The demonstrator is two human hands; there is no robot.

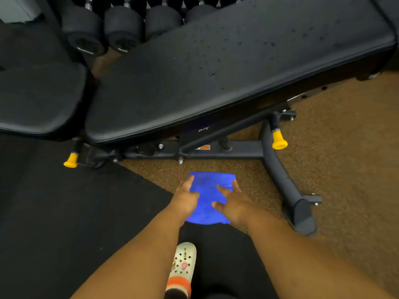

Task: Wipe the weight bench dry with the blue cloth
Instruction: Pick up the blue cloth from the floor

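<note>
Reaching down below the weight bench [216, 67], both hands at the blue cloth [207, 197]. Lay folded flat on the speckled floor [334, 158] just in front of the bench's frame rail [216, 151], near edge spilling onto the black mat [64, 212] ahead of the white clog [183, 262]. Left hand [185, 198] settled along the cloth's left edge, fingers fairly straight, thumb laid across the fabric; not plainly pinching anything. Right hand [232, 203] came over the right side, fingers spread and straight, tips on the cloth, nothing curled round it. So both hands open, touching, no grip visible. Looked a soft, light thing, that cloth: limp, no stiffness, likely to sag and unfold once lifted. Best taken, by the look of it, at the two side edges where the hands already sat, or bunched in one palm so the folds stayed together as a pad. No fear of breaking it; only of it dragging grit off the floor. Up on the bench, long pad dotted with droplets, thickest toward the far right end, away from the seat pad [38, 98]. Not wiped yet, judging by those beads. Dumbbells [123, 29] racked behind the bench, well clear of the cloth.
</note>
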